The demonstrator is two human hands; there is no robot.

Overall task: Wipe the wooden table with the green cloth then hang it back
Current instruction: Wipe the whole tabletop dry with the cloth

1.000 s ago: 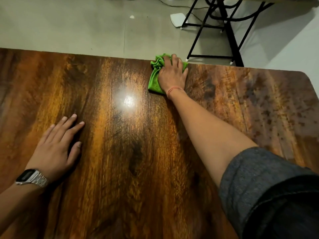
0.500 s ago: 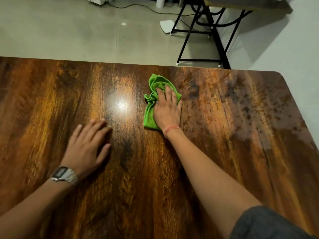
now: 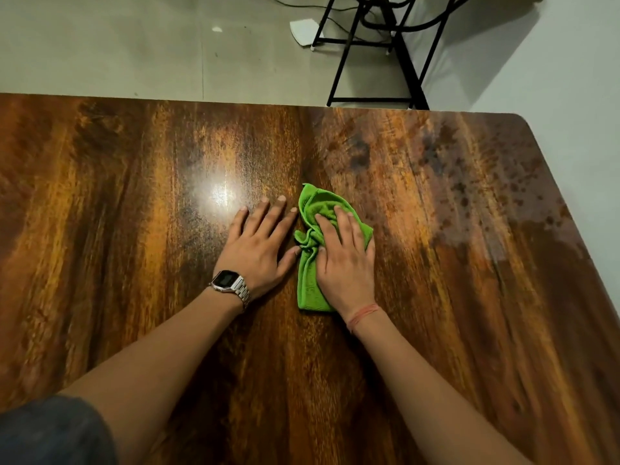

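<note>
Green cloth (image 3: 310, 263) lies bunched on the wooden desk (image 3: 469, 297), near its middle. I judge it soft, light and limp; it bunches easily. My right hand (image 3: 345, 260) presses it flat, fingers spread, no closed grip. My left hand (image 3: 261, 245) rests open on the desk just beside it, holding nothing. For hanging, I would pinch the near edge.

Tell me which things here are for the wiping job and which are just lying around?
For the job:
green cloth
wooden table
right hand, pressing the cloth
left hand, flat on the table

Just lying around:
black metal stand
white object on the floor
</note>
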